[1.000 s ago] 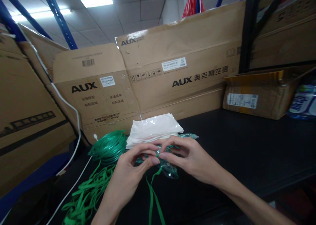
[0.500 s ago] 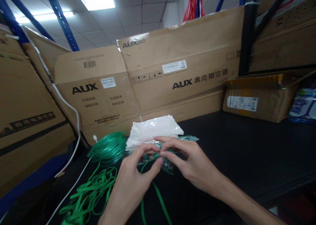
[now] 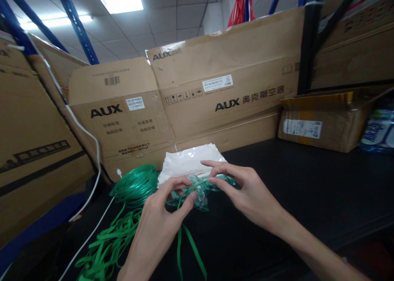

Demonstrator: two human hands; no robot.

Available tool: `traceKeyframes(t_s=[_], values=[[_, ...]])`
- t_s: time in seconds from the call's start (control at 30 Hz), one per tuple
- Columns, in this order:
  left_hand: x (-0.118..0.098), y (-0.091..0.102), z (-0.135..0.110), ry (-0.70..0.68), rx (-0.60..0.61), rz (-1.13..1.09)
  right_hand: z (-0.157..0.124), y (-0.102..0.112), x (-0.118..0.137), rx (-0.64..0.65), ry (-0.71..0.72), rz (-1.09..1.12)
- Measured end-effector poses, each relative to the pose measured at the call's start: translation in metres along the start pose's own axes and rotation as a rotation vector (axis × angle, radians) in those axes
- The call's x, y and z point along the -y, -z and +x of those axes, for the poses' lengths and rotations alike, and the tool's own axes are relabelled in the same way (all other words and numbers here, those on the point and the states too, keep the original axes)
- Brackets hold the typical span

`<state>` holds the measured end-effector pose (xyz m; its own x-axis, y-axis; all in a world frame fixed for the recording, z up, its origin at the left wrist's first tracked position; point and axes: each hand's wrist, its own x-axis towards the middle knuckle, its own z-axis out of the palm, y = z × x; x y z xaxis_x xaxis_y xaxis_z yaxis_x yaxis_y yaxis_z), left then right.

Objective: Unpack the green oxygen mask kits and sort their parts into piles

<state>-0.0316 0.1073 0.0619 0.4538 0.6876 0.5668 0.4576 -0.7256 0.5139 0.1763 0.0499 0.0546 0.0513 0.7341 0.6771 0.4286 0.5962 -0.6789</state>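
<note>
Between thumb and forefinger of my right hand [image 3: 243, 188] is pinched one end of a flat green ribbon [image 3: 192, 244]. The strip runs left from there to my left hand [image 3: 166, 215], whose fingers curl around it; its thumb and forefinger tips stand a little apart. Two lengths of the ribbon hang down below my left thumb. Just behind the hands lie clear plastic bags [image 3: 200, 199] with a greenish tint, partly hidden by my fingers. Past them sits a stack of white plastic packets [image 3: 187, 162].
To the left are a coil of shiny green tubing [image 3: 135, 184] and a tangled heap of green ribbon [image 3: 107, 244]. A white cable [image 3: 92, 227] crosses the black surface [image 3: 292, 182]. Large cardboard panels [image 3: 197, 120] stand behind; an open carton [image 3: 317, 125] is at right.
My hands have moved apart, the right one going right with the ribbon end. A stretch of ribbon now spans the gap between them. The clear bags are more exposed.
</note>
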Motion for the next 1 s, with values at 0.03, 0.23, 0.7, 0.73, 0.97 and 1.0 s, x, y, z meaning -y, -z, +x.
traceKeyframes(t_s=[0.03, 0.23, 0.7, 0.73, 0.97, 1.0], values=[[0.000, 0.000, 0.000, 0.003, 0.000, 0.004, 0.000, 0.001, 0.001, -0.004, -0.002, -0.002], [0.003, 0.006, 0.002, 0.009, -0.014, 0.028, 0.005, 0.011, 0.001, -0.074, -0.012, 0.016], [0.014, 0.005, 0.003, 0.038, 0.031, -0.100, 0.002, 0.006, 0.013, 0.060, -0.120, 0.309], [0.014, 0.004, 0.003, 0.038, 0.034, -0.141, 0.003, 0.003, 0.012, 0.029, -0.150, 0.310], [0.003, -0.005, 0.001, 0.028, 0.104, -0.356, -0.001, -0.029, -0.006, 0.116, -0.339, 0.512], [0.002, -0.005, 0.000, 0.029, 0.118, -0.372, -0.002, -0.031, -0.008, 0.119, -0.353, 0.545]])
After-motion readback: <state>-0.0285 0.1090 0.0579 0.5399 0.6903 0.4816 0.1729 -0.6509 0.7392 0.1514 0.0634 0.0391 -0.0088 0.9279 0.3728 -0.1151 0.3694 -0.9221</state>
